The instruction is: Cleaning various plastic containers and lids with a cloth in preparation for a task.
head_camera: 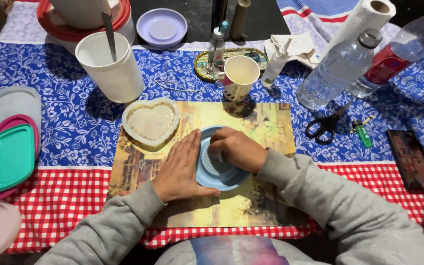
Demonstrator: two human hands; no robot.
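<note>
Blue round mould sits flat on the yellowish picture mat, at the middle of the desk, and both hands are on it. Left hand lies flat against its left rim, fingers stretched out and together, gripping nothing, just bracing. Right hand curls over the top edge, fingers bent down into the pale dotted centre; whether they pinch something there I cannot tell. The mould is a disc, so no real long axis, and its open face looks straight up. Risk, as I judge it: a hard press on one side could tip or slide the soft mould across the smooth mat. Just up-left lies a heart-shaped mould with a clear glittery fill, near enough for a left wrist to nudge it. Beyond stands a paper cup, a white tub with a stick, water bottles, scissors and a phone at the right.
</note>
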